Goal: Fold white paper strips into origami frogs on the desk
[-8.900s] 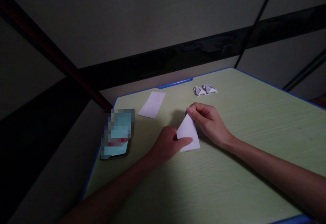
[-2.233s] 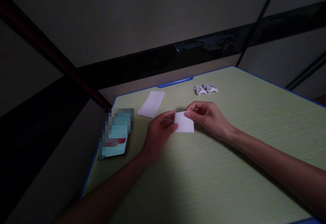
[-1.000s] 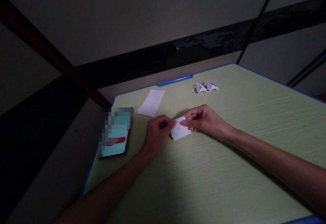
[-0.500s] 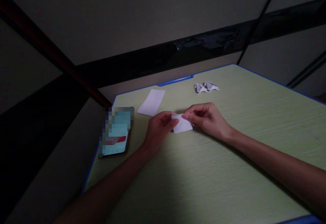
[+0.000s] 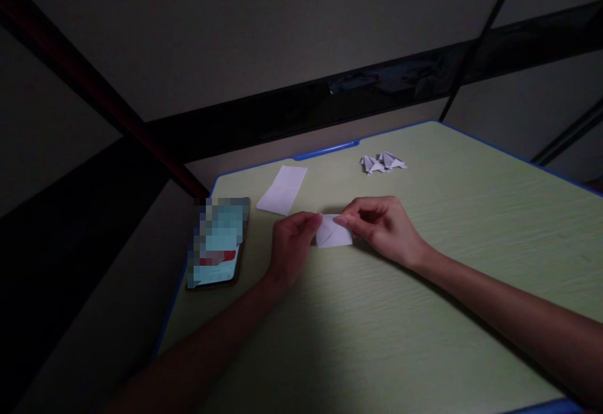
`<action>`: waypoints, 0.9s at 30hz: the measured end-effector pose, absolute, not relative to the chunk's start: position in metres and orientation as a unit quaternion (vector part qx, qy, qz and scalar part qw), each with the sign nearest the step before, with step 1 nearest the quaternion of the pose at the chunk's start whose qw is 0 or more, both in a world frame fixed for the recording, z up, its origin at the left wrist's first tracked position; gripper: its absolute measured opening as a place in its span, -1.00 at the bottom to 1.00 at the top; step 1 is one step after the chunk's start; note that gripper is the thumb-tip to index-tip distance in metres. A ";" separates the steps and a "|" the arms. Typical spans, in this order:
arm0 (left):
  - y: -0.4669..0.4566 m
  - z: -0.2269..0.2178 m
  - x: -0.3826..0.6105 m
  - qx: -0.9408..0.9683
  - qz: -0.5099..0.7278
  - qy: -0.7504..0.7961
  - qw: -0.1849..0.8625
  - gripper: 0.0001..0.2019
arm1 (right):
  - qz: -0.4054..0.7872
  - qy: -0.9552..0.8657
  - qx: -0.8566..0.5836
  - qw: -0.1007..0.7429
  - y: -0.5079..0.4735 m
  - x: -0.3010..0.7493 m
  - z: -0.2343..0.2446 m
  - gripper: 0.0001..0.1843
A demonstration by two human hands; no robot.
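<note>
Between my hands is a small folded piece of white paper with diagonal crease lines on its near face. My left hand pinches its upper left corner between thumb and fingers. At the upper right, my right hand grips the paper, its thumb lying on the front face and its other fingers behind. The far side of the paper is hidden. Farther back lie two folded white paper figures, side by side and touching or nearly so.
A flat white paper sheet lies behind my left hand. To the left rests a phone with a lit, partly blurred screen. The pale wood-grain table has blue edging, and a panelled wall rises behind it.
My left thumb has shifted from the paper's face to its upper left corner, leaving more creases visible. My right hand and the paper have moved slightly down.
</note>
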State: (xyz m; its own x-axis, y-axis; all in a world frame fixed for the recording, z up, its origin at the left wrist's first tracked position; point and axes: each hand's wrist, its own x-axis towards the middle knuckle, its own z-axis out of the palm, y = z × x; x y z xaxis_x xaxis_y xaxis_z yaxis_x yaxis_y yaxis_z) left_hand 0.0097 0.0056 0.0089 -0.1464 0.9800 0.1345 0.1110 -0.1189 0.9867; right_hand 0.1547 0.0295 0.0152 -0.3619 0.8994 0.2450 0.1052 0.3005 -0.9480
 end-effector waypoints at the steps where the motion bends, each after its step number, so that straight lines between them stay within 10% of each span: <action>1: 0.005 0.010 0.010 0.524 0.541 0.533 0.385 -0.81 | 0.474 -0.676 -0.368 0.428 0.029 0.154 0.016 -0.80; 27: 0.004 0.009 0.009 0.586 0.493 0.558 0.319 -0.80 | 0.531 -0.644 -0.390 0.389 0.034 0.153 0.015 -0.83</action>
State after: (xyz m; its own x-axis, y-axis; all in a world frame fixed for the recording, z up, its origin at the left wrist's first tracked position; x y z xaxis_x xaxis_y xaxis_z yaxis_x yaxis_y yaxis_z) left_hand 0.0092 0.0041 0.0087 -0.1086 0.9691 0.2213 0.3401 -0.1730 0.9243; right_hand 0.1531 0.0340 0.0147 -0.3930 0.9155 0.0862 0.0897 0.1314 -0.9873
